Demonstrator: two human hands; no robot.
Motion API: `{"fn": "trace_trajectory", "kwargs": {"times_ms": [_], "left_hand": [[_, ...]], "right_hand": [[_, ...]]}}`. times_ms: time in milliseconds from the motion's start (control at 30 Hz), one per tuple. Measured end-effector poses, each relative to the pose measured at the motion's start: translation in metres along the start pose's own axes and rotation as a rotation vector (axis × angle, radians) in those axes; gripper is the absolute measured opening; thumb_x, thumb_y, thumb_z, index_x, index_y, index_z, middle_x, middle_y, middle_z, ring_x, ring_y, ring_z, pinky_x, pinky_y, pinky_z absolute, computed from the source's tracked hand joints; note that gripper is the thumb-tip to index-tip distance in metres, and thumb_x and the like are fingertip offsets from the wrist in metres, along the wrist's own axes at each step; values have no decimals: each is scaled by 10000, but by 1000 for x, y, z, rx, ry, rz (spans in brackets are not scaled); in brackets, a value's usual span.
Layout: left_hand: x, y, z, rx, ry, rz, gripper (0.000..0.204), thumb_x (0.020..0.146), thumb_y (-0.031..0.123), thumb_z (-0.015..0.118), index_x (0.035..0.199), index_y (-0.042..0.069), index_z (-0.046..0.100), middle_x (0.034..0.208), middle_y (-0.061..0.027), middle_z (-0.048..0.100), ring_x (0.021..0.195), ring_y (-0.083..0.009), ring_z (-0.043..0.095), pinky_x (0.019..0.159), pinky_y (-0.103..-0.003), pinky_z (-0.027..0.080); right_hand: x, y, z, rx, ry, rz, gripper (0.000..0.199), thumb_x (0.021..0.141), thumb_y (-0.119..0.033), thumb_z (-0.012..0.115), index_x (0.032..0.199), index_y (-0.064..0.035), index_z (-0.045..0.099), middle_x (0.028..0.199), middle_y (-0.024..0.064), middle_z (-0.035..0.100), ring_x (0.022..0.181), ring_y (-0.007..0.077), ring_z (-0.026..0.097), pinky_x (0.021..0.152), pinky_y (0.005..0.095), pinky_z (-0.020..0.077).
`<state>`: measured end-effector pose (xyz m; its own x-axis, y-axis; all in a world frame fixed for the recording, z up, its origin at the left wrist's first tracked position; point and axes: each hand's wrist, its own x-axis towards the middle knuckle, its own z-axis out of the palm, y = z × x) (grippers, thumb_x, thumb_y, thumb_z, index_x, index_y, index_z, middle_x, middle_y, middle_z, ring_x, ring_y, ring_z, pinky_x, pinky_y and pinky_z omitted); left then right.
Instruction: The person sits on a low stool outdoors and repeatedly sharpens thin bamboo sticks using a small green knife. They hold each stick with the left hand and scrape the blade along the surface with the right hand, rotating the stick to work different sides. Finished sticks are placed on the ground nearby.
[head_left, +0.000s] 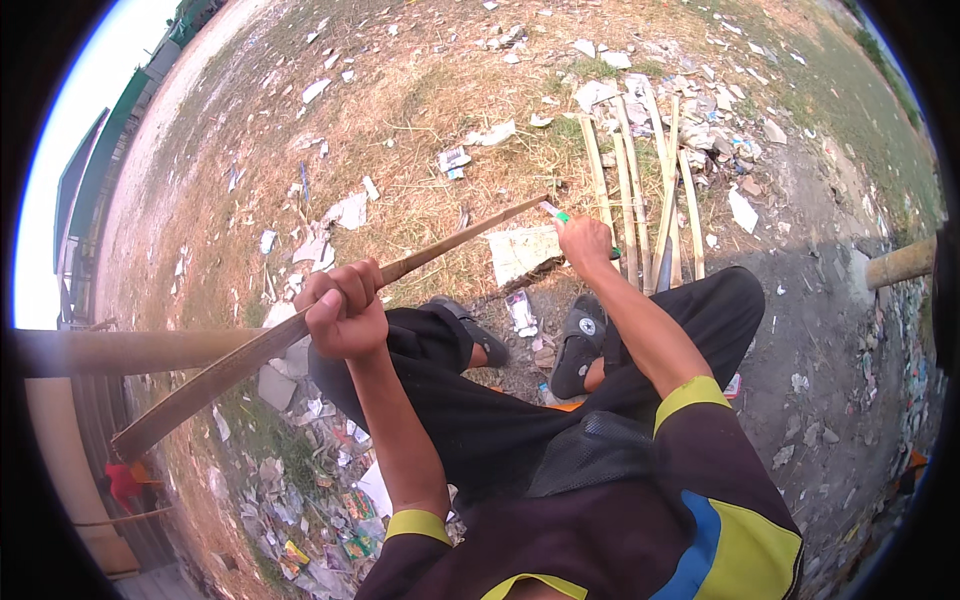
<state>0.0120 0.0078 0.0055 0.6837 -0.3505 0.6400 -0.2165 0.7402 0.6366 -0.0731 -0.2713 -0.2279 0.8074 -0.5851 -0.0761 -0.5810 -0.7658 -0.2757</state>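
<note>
From the head view, bare dusty ground (800, 330) lies open to the right, while dry littered grass (420, 110) stretches ahead. The left hand (345, 310) is clenched around a long flat brown bamboo strip (300, 335), slanting from lower left up toward the right hand (585, 243). That hand is closed on a green-handled knife (556, 213), just beside the strip's tip. Split pale bamboo slats (640, 180) lie beyond.

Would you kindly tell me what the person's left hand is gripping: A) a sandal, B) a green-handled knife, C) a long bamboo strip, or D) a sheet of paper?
C: the left hand is closed around the long bamboo strip, which slants up toward the right hand holding the green-handled tool.
</note>
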Motion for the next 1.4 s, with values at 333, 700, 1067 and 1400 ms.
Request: {"fn": "trace_trajectory", "kwargs": {"times_ms": [333, 700, 1067, 1400], "left_hand": [[-4, 0, 11, 74, 174, -7, 298, 782, 144, 442, 567, 153, 235, 452, 21, 216, 428, -96, 146, 464, -298, 202], [1, 4, 4, 57, -177, 32, 296, 702, 96, 459, 539, 73, 213, 420, -15, 223, 365, -114, 165, 370, -303, 161], [9, 2, 8, 56, -238, 36, 316, 696, 118, 478, 523, 70, 218, 410, -18, 224, 354, -119, 152, 365, -298, 154], [6, 4, 6, 57, -214, 8, 313, 707, 124, 471, 529, 78, 218, 409, -13, 218, 354, -114, 151, 368, -303, 148]], "right_hand": [[-105, -148, -143, 857, -440, -163, 719, 964, -560, 299, 633, 29, 546, 589, 151, 555, 597, 295, 537, 686, 399, 452], [-118, -150, -154, 679, -270, -282, 617, 987, -432, 356, 711, 54, 618, 670, 291, 579, 721, 456, 588, 665, 513, 451], [-108, -136, -157, 595, -214, -271, 591, 989, -400, 350, 714, 47, 621, 667, 278, 586, 705, 447, 597, 683, 515, 456], [-102, -134, -136, 646, -206, -242, 659, 985, -424, 348, 638, 78, 596, 622, 292, 566, 673, 459, 587, 658, 504, 460]]}}
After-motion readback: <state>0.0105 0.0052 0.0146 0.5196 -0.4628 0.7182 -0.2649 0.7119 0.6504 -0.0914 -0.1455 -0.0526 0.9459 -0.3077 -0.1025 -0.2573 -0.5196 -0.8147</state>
